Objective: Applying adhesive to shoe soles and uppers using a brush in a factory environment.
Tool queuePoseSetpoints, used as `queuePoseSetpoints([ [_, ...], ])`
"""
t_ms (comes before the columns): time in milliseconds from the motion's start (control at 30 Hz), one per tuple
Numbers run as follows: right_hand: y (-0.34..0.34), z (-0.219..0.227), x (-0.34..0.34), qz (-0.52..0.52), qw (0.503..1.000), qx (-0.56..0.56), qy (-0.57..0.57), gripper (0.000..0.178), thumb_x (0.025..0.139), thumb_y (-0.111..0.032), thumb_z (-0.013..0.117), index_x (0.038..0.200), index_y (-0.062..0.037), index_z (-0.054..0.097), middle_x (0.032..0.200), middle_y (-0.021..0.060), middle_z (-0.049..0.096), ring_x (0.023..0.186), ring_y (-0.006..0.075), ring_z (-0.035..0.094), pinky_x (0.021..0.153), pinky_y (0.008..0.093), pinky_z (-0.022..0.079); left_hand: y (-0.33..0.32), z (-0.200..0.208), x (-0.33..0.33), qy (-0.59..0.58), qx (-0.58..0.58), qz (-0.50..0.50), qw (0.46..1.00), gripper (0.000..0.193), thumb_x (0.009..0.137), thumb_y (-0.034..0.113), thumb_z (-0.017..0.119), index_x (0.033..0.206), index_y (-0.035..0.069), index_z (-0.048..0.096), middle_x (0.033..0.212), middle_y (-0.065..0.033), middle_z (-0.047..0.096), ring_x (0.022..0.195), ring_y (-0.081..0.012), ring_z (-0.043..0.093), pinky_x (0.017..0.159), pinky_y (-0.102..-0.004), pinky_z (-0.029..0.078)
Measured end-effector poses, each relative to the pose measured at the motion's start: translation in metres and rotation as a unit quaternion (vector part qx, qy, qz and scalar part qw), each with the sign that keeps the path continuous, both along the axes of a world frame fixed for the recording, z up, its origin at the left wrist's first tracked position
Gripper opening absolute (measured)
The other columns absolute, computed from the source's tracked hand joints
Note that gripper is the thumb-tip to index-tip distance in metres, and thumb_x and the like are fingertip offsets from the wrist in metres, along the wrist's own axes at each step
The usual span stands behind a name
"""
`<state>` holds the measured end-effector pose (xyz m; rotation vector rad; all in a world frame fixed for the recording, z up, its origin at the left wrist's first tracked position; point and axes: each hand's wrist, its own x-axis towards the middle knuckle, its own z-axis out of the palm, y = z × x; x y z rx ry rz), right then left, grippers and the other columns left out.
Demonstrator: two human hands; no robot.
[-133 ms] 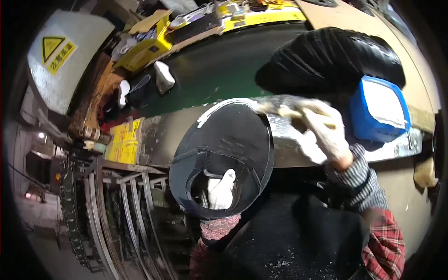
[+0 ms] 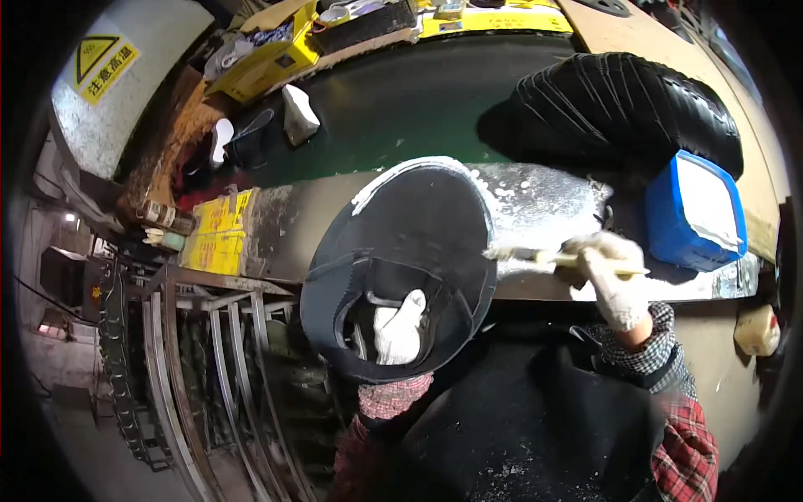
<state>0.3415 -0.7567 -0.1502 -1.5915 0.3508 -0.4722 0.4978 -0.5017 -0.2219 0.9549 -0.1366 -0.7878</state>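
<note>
A round black piece (image 2: 427, 213) is by the surface's (image 2: 305, 219) near edge, with white paste (image 2: 400, 171) along its top rim. The gloved left hand (image 2: 399, 330) is inside it; I cannot tell if those fingers grip. The right hand (image 2: 612, 269) holds a brush (image 2: 545, 257) at its right edge. A blue tub (image 2: 658, 219) stands farther right.
</note>
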Motion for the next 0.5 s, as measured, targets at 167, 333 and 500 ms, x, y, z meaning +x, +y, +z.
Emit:
queuePoseSetpoints([
  [167,0.023,0.059,0.078,0.054,0.941,-0.263,-0.205,0.036,0.095,-0.023,0.061,0.118,0.0052,0.061,0.09,0.0075,0.069,0.081,0.0141,0.063,0.073,0.0254,0.051,0.004,0.004,0.006,-0.013,0.013,0.002,1.0,0.01,0.092,0.01,0.064,0.086,0.003,0.067,0.067,0.0025,0.059,0.051,-0.0068,0.049,0.049,-0.0235,0.041],
  [333,0.102,0.069,0.075,0.18,0.85,-0.395,-0.299,0.033,0.086,-0.031,0.067,0.103,-0.0033,0.066,0.063,0.0048,0.058,0.052,0.0202,0.06,0.048,0.0325,0.047,-0.007,0.007,0.006,-0.049,0.041,-0.017,0.998,0.012,0.092,0.011,0.064,0.084,0.003,0.067,0.066,0.0028,0.059,0.05,-0.0067,0.049,0.049,-0.0235,0.04],
  [500,0.062,0.071,0.023,0.406,0.824,-0.317,-0.237,0.028,0.092,-0.021,0.065,0.113,-0.003,0.067,0.065,0.0043,0.059,0.057,0.0183,0.062,0.053,0.0331,0.051,0.009,0.018,0.015,-0.129,0.137,-0.011,0.982,0.014,0.093,0.012,0.064,0.082,0.003,0.067,0.065,0.0031,0.058,0.049,-0.0067,0.048,0.048,-0.0236,0.04],
])
